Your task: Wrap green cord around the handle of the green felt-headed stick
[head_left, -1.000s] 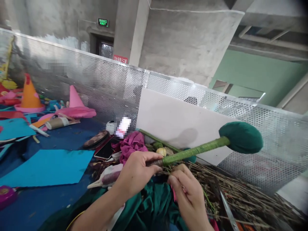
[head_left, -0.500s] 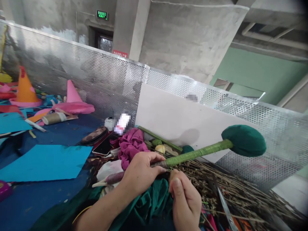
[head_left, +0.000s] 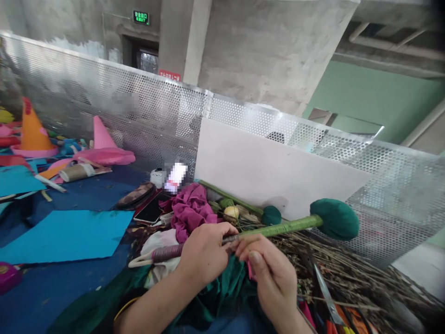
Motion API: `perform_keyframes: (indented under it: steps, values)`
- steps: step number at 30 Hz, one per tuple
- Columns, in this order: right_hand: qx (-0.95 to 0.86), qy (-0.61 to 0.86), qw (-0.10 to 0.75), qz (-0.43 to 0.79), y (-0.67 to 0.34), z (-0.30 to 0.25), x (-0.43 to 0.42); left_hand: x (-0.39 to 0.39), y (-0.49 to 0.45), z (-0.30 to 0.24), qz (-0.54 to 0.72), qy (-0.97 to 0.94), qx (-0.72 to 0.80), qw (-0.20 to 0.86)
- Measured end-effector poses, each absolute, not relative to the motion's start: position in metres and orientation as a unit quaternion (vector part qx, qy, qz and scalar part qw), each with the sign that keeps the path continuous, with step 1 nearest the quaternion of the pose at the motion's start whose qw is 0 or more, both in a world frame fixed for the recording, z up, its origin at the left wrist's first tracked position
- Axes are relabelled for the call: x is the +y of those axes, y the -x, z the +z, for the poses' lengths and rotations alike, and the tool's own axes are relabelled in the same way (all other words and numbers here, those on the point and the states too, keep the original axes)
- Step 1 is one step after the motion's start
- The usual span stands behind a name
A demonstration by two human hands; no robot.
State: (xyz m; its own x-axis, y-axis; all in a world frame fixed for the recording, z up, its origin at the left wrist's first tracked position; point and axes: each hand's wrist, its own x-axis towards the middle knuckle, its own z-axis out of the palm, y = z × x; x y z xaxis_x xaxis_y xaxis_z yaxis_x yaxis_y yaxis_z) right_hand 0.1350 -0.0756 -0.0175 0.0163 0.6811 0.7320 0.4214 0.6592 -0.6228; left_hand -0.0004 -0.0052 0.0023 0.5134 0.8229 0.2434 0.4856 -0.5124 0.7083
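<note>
My left hand (head_left: 208,250) is closed around a long wrapped stick (head_left: 285,227). Green wrapping covers its far part, purple-brown wrapping its near part, and a padded dark green cloth head (head_left: 334,219) tops the far end. A pale loop (head_left: 141,260) sticks out at the near end. My right hand (head_left: 273,273) is pinched close beside the left fingertips, at the stick's dark-wrapped section; whatever lies between its fingers is too small or hidden to make out. Crumpled dark green cloth (head_left: 222,287) spreads below both hands.
Scissors (head_left: 327,290) lie at the right beside a heap of dry stalks (head_left: 361,264). Magenta cloth (head_left: 191,206), a phone (head_left: 151,208) and a patterned pouch (head_left: 136,195) sit behind my left hand. Blue sheets (head_left: 69,234) and cone hats (head_left: 104,144) are left. A white board (head_left: 271,171) leans against a perforated metal screen (head_left: 149,111).
The stick's padded head has swung left and down. My right hand has moved up and left, closer to the left fingertips. The view has shifted slightly.
</note>
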Motion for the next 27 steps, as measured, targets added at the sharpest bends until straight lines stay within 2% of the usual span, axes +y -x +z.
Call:
perform_keyframes:
  steps: [19,27]
  values:
    - [-0.643,0.506,0.556,0.144,-0.16,-0.005,-0.062,-0.018,-0.01,-0.003,0.181,-0.911,0.362,0.083]
    - [-0.599,0.572,0.528,0.186,-0.167,-0.005,-0.058,-0.019,-0.01,-0.014,0.237,-0.93,0.28,-0.028]
